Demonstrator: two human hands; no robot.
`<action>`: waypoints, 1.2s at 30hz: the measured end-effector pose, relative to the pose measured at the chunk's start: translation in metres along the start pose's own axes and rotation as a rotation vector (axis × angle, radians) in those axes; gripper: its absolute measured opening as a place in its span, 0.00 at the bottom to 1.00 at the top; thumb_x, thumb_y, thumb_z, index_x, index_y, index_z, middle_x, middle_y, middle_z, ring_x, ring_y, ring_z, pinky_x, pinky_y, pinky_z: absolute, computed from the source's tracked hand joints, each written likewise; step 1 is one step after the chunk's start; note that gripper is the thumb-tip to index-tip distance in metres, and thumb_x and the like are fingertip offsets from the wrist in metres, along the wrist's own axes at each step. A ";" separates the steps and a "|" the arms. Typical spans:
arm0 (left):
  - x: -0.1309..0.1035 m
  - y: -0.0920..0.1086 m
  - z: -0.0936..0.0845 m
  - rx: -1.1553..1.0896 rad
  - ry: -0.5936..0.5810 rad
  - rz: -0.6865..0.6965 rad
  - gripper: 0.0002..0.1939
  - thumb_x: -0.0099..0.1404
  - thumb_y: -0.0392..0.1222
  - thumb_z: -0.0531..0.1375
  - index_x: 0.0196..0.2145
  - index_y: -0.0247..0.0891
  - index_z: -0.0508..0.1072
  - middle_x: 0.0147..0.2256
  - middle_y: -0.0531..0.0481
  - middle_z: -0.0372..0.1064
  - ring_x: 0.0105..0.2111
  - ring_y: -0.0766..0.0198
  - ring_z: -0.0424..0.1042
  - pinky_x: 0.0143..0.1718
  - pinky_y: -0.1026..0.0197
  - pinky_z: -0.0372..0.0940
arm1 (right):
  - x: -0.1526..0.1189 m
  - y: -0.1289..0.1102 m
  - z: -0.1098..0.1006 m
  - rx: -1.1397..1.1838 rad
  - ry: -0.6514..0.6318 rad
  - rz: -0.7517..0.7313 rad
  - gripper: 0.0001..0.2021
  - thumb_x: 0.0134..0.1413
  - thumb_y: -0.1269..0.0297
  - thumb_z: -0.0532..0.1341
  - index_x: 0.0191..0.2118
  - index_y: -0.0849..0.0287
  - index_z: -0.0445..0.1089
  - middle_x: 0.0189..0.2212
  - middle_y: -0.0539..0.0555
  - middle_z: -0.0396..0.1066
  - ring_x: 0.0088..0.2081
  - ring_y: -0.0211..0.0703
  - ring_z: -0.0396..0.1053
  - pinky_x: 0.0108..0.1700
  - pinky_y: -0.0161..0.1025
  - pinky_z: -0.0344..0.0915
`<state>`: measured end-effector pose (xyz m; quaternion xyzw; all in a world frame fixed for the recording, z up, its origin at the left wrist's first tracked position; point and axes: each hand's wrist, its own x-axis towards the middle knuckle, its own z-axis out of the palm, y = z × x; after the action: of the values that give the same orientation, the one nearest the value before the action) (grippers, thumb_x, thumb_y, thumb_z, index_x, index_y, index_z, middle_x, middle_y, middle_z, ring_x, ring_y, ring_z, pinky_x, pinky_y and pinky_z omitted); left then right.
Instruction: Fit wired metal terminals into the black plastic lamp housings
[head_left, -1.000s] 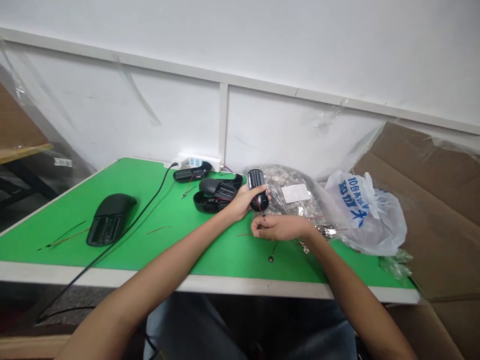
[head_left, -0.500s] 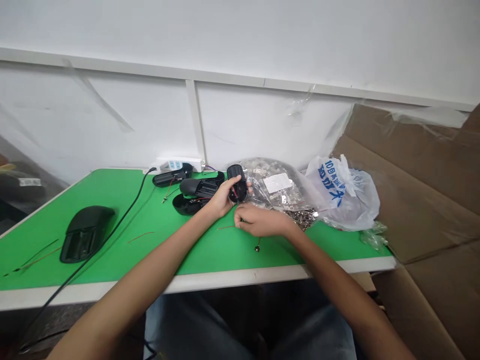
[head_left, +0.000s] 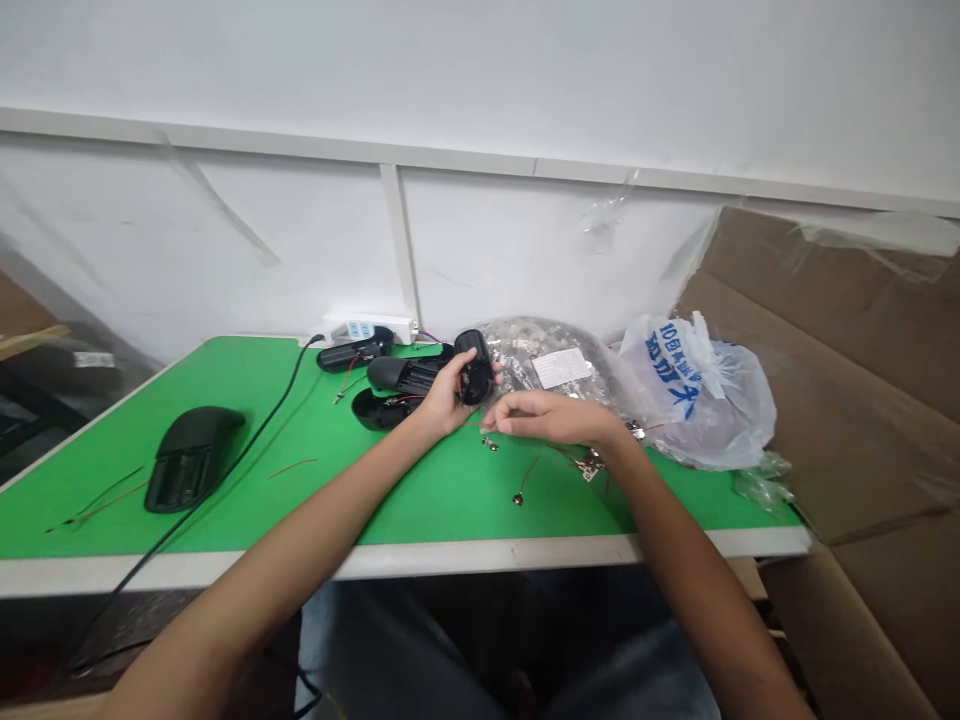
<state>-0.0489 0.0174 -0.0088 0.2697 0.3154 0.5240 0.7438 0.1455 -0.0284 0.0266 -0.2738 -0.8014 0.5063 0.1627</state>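
Upright in my left hand is a small black plastic housing, gripped between thumb and fingers, with a bit of red wire on it. My right hand is just right of it, thumb and forefinger pinched on a thin red wire whose end points left. Below those fingertips is a small metal contact piece; whether it hangs from the wire cannot be told. Another contact piece with a wire lies on the green tabletop. More metal pieces lie partly behind my right wrist.
Several black housings lie left of my hands, and another housing sits farther left. A black cable runs from a white power strip. Behind stand a clear bag of metal parts, a white plastic bag and a cardboard box.
My right hand has lifted slightly and shifted right, and the contact piece below its fingertips now shows. My left hand still holds the housing, which is tilted a little more. The view has shifted slightly.
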 end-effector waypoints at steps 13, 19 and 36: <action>-0.005 -0.018 -0.008 0.275 -0.263 0.077 0.24 0.59 0.47 0.72 0.49 0.36 0.72 0.37 0.41 0.82 0.27 0.55 0.82 0.29 0.58 0.74 | 0.016 0.021 -0.005 0.632 0.637 -0.171 0.23 0.51 0.55 0.74 0.51 0.56 0.74 0.34 0.49 0.70 0.32 0.37 0.69 0.41 0.37 0.75; -0.005 -0.016 -0.010 0.284 -0.272 0.053 0.25 0.61 0.48 0.71 0.52 0.35 0.71 0.40 0.38 0.82 0.28 0.54 0.82 0.31 0.57 0.75 | 0.023 0.033 -0.005 0.615 0.798 -0.227 0.19 0.50 0.53 0.74 0.45 0.53 0.72 0.38 0.50 0.74 0.37 0.37 0.73 0.45 0.37 0.76; -0.004 -0.018 -0.006 0.290 -0.267 0.084 0.27 0.63 0.58 0.69 0.48 0.32 0.74 0.38 0.34 0.82 0.25 0.54 0.81 0.24 0.60 0.74 | 0.037 0.039 0.006 0.394 0.938 -0.165 0.18 0.50 0.50 0.71 0.39 0.56 0.73 0.35 0.51 0.74 0.30 0.37 0.68 0.34 0.36 0.70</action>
<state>-0.0434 0.0087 -0.0256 0.4542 0.2746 0.4631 0.7099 0.1233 0.0026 -0.0117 -0.3714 -0.5505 0.4559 0.5926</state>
